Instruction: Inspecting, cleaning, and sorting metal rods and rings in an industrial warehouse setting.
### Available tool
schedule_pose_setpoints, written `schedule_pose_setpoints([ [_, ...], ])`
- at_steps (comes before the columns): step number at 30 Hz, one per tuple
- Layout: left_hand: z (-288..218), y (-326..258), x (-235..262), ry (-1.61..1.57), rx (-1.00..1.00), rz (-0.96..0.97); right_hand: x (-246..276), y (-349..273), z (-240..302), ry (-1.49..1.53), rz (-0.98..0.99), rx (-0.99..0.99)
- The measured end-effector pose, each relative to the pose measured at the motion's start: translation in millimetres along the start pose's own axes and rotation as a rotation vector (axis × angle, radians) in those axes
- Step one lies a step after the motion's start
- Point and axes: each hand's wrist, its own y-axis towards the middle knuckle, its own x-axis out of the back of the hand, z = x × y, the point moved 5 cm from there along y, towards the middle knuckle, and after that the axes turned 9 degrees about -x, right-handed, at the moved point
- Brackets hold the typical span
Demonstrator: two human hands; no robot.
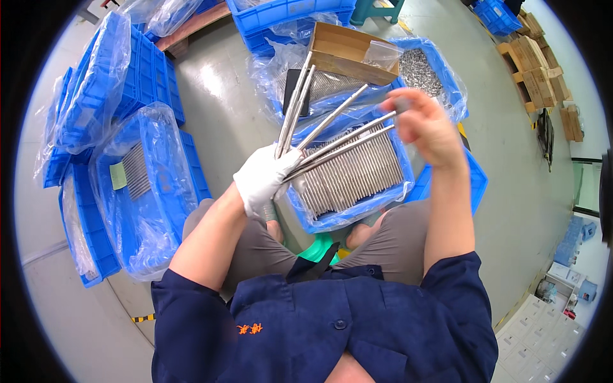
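Observation:
My left hand point(265, 175), in a white glove, is closed around a fanned bunch of long thin metal rods point(333, 117). The rods spread up and to the right above a blue bin point(319, 225), where many similar metal rods point(351, 172) lie side by side on a plastic liner. At the far tip of one held rod is my bare right hand point(426, 124), its fingers curled and blurred by motion. Something small and dark grey point(401, 104) shows at its fingertips; whether it is a finger cover or a separate piece cannot be made out.
Behind the rod bin, an open cardboard box point(348, 54) and a dark flat phone-like object point(295, 92) lie over another lined bin. A blue bin of small metal parts point(421, 71) stands at the far right. Blue crates point(147, 83) stack on the left; a lined bin point(153, 179) holds more rods.

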Motion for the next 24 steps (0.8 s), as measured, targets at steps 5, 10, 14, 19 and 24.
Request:
schedule_pose_setpoints([
  [5,2.1,-4.4,-10.6,-0.027,0.08,0.118,13.8,13.5,-15.3,0.08,-0.059,-0.073],
  [10,-7.7,-6.7,-17.5,-0.007,0.104,0.142,1.6,8.8,-18.6,0.097,0.127,-0.079],
  [14,-6.2,-9.5,-16.6,-0.008,0.104,0.118,-8.7,7.4,-18.2,-0.058,0.044,-0.049],
  [19,1.3,-8.3,-15.6,-0.028,0.112,0.123,-10.9,7.7,-25.3,0.014,0.131,-0.149],
  [24,6.8,-7.0,-15.8,-0.017,0.06,0.143,-40.1,7.5,-47.2,0.154,0.234,-0.244],
])
